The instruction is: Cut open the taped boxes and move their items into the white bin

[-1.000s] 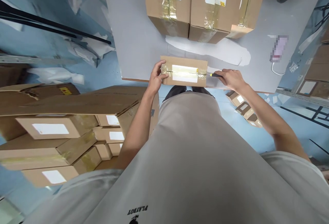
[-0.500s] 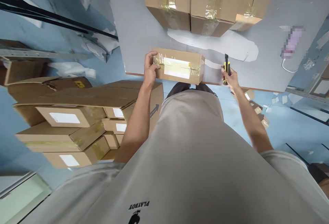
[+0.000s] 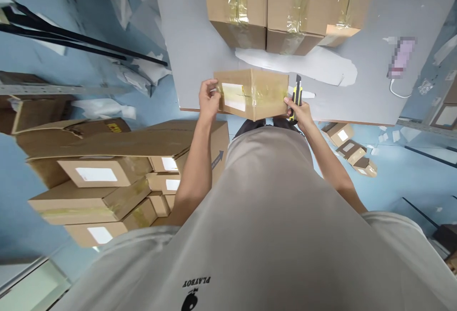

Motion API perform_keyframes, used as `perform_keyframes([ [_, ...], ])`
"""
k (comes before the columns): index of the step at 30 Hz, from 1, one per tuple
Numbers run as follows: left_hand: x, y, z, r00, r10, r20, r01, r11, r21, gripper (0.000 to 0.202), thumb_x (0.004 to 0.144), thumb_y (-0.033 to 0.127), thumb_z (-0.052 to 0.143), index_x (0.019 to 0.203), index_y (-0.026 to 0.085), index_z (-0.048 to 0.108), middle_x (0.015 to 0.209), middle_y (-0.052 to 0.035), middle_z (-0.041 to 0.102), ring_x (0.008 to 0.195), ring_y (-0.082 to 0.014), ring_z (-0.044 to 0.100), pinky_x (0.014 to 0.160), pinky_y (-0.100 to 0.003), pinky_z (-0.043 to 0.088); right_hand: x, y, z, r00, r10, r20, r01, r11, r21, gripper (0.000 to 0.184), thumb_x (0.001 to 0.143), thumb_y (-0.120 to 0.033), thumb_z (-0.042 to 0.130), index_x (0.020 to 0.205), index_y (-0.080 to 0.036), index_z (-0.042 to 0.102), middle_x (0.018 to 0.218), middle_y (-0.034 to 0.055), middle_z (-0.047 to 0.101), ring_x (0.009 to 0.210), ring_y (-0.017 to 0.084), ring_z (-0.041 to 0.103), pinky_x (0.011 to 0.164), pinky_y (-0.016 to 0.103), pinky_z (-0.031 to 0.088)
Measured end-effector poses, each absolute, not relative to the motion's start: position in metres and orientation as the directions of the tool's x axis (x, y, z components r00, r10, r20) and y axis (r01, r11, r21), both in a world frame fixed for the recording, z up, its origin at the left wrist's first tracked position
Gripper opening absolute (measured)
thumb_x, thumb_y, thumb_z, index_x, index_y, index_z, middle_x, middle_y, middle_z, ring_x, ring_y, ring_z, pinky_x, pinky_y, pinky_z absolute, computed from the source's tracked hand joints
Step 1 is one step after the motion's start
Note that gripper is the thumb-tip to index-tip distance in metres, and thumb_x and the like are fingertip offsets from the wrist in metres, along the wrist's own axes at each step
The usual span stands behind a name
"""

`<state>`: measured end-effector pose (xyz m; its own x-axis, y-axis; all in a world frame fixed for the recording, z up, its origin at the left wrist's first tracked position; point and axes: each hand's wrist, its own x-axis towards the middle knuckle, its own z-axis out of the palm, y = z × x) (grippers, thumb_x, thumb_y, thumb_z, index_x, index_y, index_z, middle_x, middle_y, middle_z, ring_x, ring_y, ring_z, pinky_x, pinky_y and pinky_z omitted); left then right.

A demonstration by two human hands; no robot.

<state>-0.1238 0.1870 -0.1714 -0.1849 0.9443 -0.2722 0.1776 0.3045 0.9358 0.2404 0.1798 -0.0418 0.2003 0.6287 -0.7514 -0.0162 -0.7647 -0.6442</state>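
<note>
A small taped cardboard box (image 3: 255,93) with a white label sits tilted up at the near edge of the grey table (image 3: 193,49). My left hand (image 3: 209,97) is closed on the box's left end. My right hand (image 3: 299,111) grips a yellow and black utility knife (image 3: 296,96) and presses its fingers against the box's right end. The knife points away from me, beside the box.
Two large taped cartons (image 3: 282,4) stand further back on the table, with white paper (image 3: 314,65) lying before them. Stacked cartons (image 3: 107,173) fill the floor at my left. Small boxes (image 3: 352,149) and paper scraps lie on the blue floor at right.
My right hand pulled the knife out of the box's tape seam, swung it upright, then came back to the box's right end. The box has been tipped up and turned between both hands.
</note>
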Motion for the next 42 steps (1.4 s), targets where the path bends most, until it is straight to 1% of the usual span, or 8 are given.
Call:
perform_keyframes([
  [8,-0.017,0.215,-0.201,0.181,0.902,-0.393,0.022,0.395,0.918,0.053,0.081,0.054,0.091,0.116,0.024,0.065,0.114,-0.0121,0.083,0.116,-0.0300,0.079,0.117,-0.060,0.061,0.279,0.196,0.033,0.315,0.844,-0.435,0.462,-0.536,-0.707,0.048,0.086,-0.062,0.091,0.094,-0.017,0.080,0.075,0.0009,0.070,0.067,0.020,0.068,0.058,0.030,0.056],
  [12,-0.005,0.220,-0.192,0.232,0.906,-0.354,0.107,0.338,0.935,0.043,0.084,0.051,0.089,0.110,0.022,0.071,0.121,-0.0145,0.084,0.121,-0.0348,0.077,0.121,-0.061,0.058,0.284,0.197,0.038,0.332,0.878,-0.346,0.679,-0.477,-0.558,0.046,0.094,-0.061,0.082,0.099,-0.015,0.082,0.079,0.0034,0.074,0.077,0.024,0.071,0.067,0.032,0.057],
  [17,-0.020,0.234,-0.141,0.200,0.955,-0.218,0.128,0.195,0.972,0.048,0.106,0.066,0.068,0.133,0.027,0.074,0.147,-0.0117,0.077,0.140,-0.0350,0.071,0.123,-0.057,0.058,0.281,0.192,0.040,0.332,0.890,-0.313,0.841,-0.430,-0.329,0.054,0.108,-0.064,0.063,0.117,-0.014,0.082,0.096,0.0128,0.080,0.091,0.031,0.074,0.081,0.040,0.060],
  [22,-0.015,0.248,-0.095,0.266,0.952,-0.149,0.096,0.128,0.987,0.038,0.104,0.059,0.078,0.126,0.027,0.078,0.136,-0.0075,0.080,0.132,-0.0340,0.074,0.115,-0.057,0.064,0.257,0.178,0.067,0.256,0.939,-0.230,0.946,-0.292,-0.140,0.072,0.116,-0.071,0.038,0.153,-0.017,0.068,0.128,0.0228,0.077,0.116,0.039,0.075,0.096,0.048,0.060],
  [26,-0.016,0.256,-0.084,0.298,0.945,-0.138,0.082,0.119,0.990,0.032,0.100,0.051,0.086,0.115,0.023,0.081,0.123,-0.0076,0.082,0.121,-0.0326,0.077,0.111,-0.056,0.066,0.225,0.155,0.090,0.213,0.913,-0.347,0.919,-0.308,-0.245,0.069,0.120,-0.064,0.032,0.171,-0.021,0.050,0.125,0.0186,0.083,0.106,0.036,0.082,0.094,0.045,0.063],
  [31,-0.022,0.265,-0.067,0.338,0.928,-0.155,0.117,0.122,0.986,0.035,0.095,0.054,0.091,0.107,0.022,0.082,0.114,-0.0077,0.086,0.107,-0.0275,0.081,0.100,-0.045,0.070,0.188,0.139,0.087,0.075,0.883,-0.463,0.866,-0.288,-0.409,0.059,0.119,-0.049,0.043,0.171,-0.025,0.055,0.123,0.0123,0.089,0.106,0.034,0.087,0.099,0.043,0.065],
  [37,-0.022,0.267,-0.048,0.335,0.922,-0.194,0.165,0.145,0.976,0.029,0.094,0.050,0.091,0.101,0.023,0.083,0.114,-0.0076,0.087,0.101,-0.0236,0.082,0.093,-0.038,0.071,0.168,0.147,0.074,0.015,0.878,-0.479,0.871,-0.247,-0.425,0.056,0.118,-0.039,0.048,0.171,-0.025,0.060,0.145,0.0101,0.083,0.130,0.034,0.082,0.108,0.041,0.064],
  [42,-0.021,0.264,-0.048,0.326,0.927,-0.185,0.160,0.139,0.977,0.020,0.096,0.042,0.088,0.101,0.023,0.083,0.114,-0.0071,0.087,0.096,-0.0214,0.081,0.089,-0.035,0.070,0.163,0.148,0.078,0.024,0.871,-0.491,0.887,-0.245,-0.392,0.056,0.117,-0.035,0.048,0.171,-0.024,0.060,0.144,0.0100,0.084,0.133,0.036,0.080,0.109,0.044,0.064],
])
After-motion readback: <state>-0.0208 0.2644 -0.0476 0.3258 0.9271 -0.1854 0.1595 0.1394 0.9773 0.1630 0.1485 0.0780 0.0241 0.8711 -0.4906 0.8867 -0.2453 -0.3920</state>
